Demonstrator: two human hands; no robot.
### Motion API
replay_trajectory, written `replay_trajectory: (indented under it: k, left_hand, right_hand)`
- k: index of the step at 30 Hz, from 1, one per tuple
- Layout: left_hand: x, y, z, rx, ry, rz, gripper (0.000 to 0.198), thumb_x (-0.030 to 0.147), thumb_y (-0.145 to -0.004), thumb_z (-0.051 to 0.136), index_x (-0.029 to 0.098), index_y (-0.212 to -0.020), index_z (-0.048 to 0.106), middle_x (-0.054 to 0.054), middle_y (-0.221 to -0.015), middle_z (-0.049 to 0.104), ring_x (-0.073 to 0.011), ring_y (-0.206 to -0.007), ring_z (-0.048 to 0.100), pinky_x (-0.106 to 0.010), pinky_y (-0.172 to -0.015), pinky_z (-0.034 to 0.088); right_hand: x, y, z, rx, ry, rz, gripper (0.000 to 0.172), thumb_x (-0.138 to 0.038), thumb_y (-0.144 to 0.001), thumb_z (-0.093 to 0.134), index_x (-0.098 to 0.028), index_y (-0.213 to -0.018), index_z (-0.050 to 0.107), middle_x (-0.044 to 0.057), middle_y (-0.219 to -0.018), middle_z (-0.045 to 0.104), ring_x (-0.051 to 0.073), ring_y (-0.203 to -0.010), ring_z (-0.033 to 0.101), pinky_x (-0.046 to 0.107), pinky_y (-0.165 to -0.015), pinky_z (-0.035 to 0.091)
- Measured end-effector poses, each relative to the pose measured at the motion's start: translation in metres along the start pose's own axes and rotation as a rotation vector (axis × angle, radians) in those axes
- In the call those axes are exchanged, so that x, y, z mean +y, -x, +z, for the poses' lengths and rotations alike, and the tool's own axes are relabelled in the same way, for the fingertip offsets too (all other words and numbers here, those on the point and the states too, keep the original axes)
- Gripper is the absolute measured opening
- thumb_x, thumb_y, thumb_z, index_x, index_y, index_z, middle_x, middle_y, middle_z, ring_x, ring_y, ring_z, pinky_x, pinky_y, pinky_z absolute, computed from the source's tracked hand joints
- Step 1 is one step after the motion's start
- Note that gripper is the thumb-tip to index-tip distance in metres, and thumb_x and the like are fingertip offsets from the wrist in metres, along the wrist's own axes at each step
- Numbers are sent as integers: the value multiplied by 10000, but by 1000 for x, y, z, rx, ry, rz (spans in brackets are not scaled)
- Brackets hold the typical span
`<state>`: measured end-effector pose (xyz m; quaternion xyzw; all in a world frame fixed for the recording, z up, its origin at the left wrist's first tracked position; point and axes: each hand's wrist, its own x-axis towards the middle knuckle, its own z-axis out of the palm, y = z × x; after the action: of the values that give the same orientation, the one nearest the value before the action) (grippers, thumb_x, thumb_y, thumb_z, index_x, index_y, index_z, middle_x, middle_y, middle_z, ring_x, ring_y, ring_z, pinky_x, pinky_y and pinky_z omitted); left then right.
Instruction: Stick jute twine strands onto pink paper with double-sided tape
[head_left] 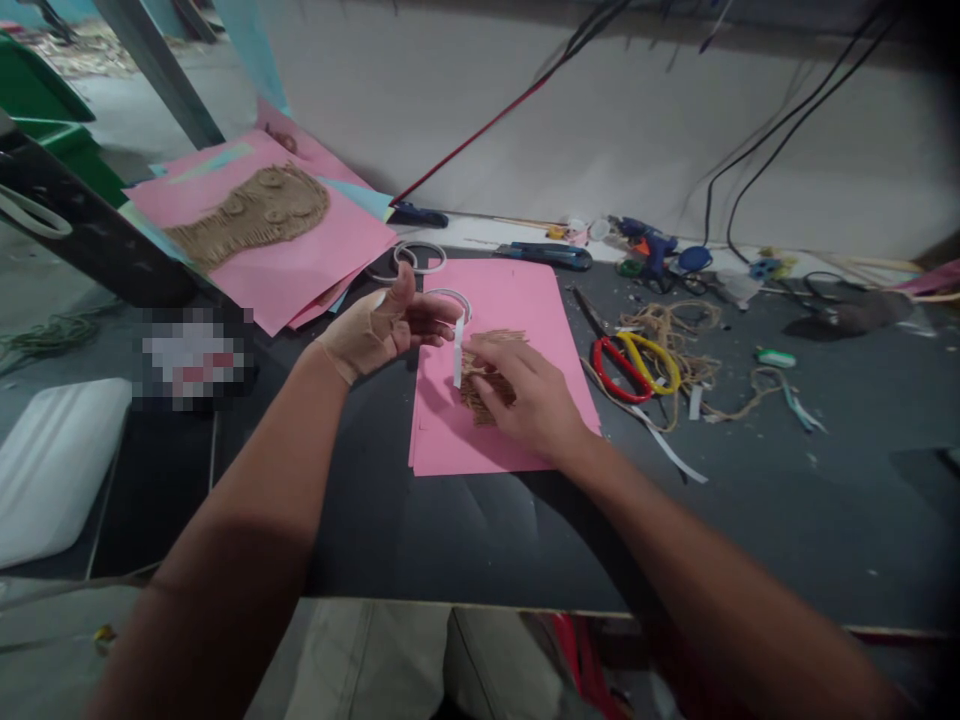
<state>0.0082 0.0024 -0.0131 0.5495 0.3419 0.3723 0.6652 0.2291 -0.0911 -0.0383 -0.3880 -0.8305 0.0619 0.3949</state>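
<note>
My left hand (394,325), with a tan wrap around its palm, is held sideways with thumb raised and fingers stretched out. Beside its fingertips a short white strip (458,355) stands upright; whether it sticks to them I cannot tell. My right hand (529,395) bends its fingers and thumb over a brown piece of closely laid twine (487,408), gripping its surface. That piece lies on a pink sheet (450,445), partly covered by the hand. Behind the left hand are rolls of tape (420,258).
Right of the sheet lie scissors (622,368) with red and yellow handles, loose twine (686,318) and white scraps. A utility knife (546,256) and a blue glue gun (651,243) rest along the wall. More pink sheets (330,265) bear a larger twine shape at left.
</note>
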Motion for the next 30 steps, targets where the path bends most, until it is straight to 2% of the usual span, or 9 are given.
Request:
replay_trajectory:
  k: [5,9,12,17,23,28,30]
  left_hand:
    - [-1,3,2,-26,-31,22,881,893,-860,452,113,-1096,787,-139,-989,782,-231,-967,738,-345,-893,565]
    - [-3,2,1,-30,-33,29,897,900,-839,479,102,-1121,779,-150,-1017,785,-232,-963,735,-350,-904,565]
    - [-5,0,-3,-46,-19,33,841,876,-847,510,119,-1090,784,-145,-1026,784,-214,-916,732,-331,-859,572]
    - [-6,0,-6,-123,-48,8,792,844,-836,577,132,-1124,773,-141,-982,771,-206,-864,716,-303,-747,570]
    - [-4,5,-7,-147,-182,82,798,805,-817,653,87,-1147,764,-185,-1034,753,-223,-879,710,-315,-736,555]
    - [0,5,-5,-211,-235,49,784,805,-780,689,107,-1125,781,-178,-1045,771,-213,-866,719,-332,-796,557]
    - [2,5,-4,-214,-243,55,768,794,-786,696,109,-1124,783,-180,-1044,777,-211,-854,721,-335,-789,556]
  right_hand:
    - [-4,-1,4,10,209,-44,321,-111,-962,548,-206,-1248,661,98,-1112,735,240,-1029,678,376,-828,568]
    - [-12,-4,4,29,321,-69,192,-154,-979,557,-217,-1074,712,68,-996,733,205,-892,669,326,-723,529]
    - [-18,-4,2,30,303,-32,184,-181,-1008,538,-212,-965,714,73,-985,739,199,-871,673,339,-735,533]
    - [-23,-1,3,60,223,109,152,-193,-1007,546,-206,-982,695,93,-1018,758,233,-972,691,374,-793,561]
    - [-20,0,2,206,137,245,87,-214,-986,566,-220,-976,652,87,-1014,745,183,-767,671,354,-700,555]
    - [-19,-1,-1,306,86,303,13,-221,-948,579,-232,-944,574,42,-872,732,164,-665,668,327,-632,545]
    - [-18,-1,-1,324,65,343,41,-235,-930,592,-242,-933,552,25,-824,721,169,-651,677,324,-615,542]
